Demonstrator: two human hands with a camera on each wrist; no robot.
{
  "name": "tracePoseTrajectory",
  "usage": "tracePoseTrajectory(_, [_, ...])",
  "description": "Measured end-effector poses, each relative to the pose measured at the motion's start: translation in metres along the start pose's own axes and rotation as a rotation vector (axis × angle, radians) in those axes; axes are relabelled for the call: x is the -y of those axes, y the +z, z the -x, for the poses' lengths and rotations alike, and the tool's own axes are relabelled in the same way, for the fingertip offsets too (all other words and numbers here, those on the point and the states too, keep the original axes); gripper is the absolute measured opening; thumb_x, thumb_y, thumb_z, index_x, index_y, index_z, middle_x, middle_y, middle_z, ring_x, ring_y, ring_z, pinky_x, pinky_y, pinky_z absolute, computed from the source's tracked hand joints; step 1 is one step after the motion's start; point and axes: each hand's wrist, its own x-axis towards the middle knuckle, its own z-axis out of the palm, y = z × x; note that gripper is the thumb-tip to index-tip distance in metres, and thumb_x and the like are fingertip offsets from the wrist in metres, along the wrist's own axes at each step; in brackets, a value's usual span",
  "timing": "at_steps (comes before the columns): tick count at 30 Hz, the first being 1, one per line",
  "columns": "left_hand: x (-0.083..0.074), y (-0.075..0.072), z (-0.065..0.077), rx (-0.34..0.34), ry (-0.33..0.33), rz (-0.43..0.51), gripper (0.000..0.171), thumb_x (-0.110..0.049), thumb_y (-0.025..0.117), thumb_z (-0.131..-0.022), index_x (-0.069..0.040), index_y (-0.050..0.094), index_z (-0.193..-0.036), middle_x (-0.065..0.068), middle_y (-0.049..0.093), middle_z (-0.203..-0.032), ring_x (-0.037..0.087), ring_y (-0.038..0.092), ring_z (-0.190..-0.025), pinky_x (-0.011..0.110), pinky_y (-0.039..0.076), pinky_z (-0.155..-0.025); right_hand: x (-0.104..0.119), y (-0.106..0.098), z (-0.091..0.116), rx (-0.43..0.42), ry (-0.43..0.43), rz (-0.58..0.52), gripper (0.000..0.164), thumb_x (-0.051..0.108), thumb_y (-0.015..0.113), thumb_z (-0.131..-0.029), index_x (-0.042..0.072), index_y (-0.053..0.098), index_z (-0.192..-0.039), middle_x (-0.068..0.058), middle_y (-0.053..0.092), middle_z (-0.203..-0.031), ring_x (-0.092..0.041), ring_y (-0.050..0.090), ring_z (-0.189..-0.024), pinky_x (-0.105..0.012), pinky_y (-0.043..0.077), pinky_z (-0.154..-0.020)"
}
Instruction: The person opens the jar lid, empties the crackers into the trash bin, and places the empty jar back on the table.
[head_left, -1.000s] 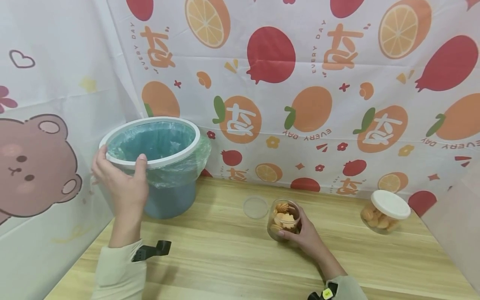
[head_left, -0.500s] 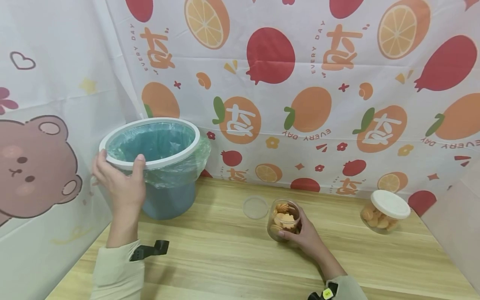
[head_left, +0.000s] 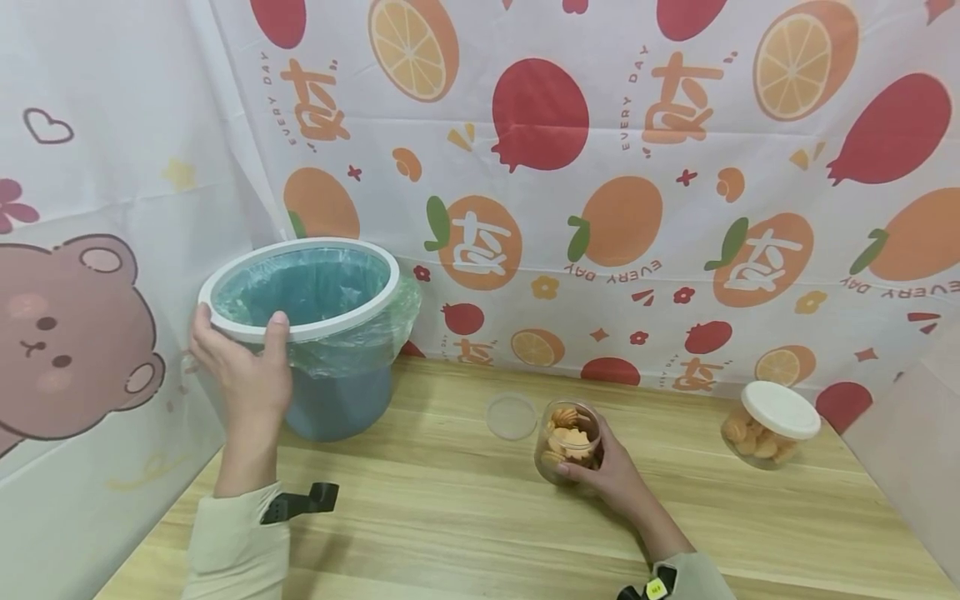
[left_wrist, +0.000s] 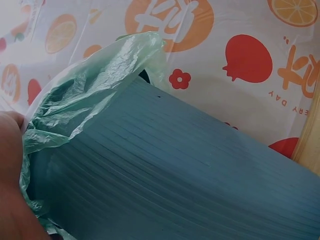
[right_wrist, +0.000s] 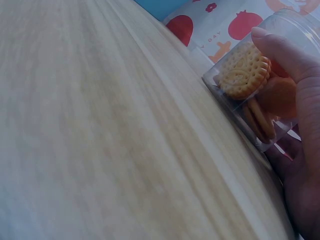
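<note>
A blue trash bin (head_left: 341, 400) stands at the left, its white rim (head_left: 352, 318) over a thin green plastic liner (head_left: 375, 337). My left hand (head_left: 247, 367) grips the near left part of that rim, thumb on top and fingers on the outer side. In the left wrist view the bin's ribbed wall (left_wrist: 165, 165) fills much of the picture. A clear, lidless jar (head_left: 551, 467) of cookies (head_left: 567, 439) stands on the table, held by my right hand (head_left: 615, 475) around its right side. The right wrist view shows a round sandwich cookie (right_wrist: 245, 72) through the jar wall.
A clear round lid (head_left: 512, 416) lies just left of the jar. Farther right stands another clear jar of cookies (head_left: 757, 439) with a white lid (head_left: 782, 408). Fruit-printed cloth (head_left: 540, 217) hangs behind the wooden table (head_left: 450, 517); a bear-printed cloth (head_left: 67, 333) hangs at the left.
My left hand has shifted very slightly left along the bin's rim. The right hand and both jars have stayed in place.
</note>
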Motion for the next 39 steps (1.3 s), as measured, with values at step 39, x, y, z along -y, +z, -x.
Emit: tracePoseTrajectory(39, [0.008,0.006,0.001,-0.05,0.026,0.057,0.088,-0.041,0.06,-0.091,-0.02,0.011,-0.161,0.007,0.015,-0.162,0.023,0.023,-0.149,0.04,0.017,-0.125,0.034,0.011,0.003,-0.136,0.016,-0.055,0.094,0.027,0.095,-0.067,0.036,0.046,-0.148,0.001,0.06,-0.141,-0.022,0.059,-0.125,-0.038,0.046,-0.105])
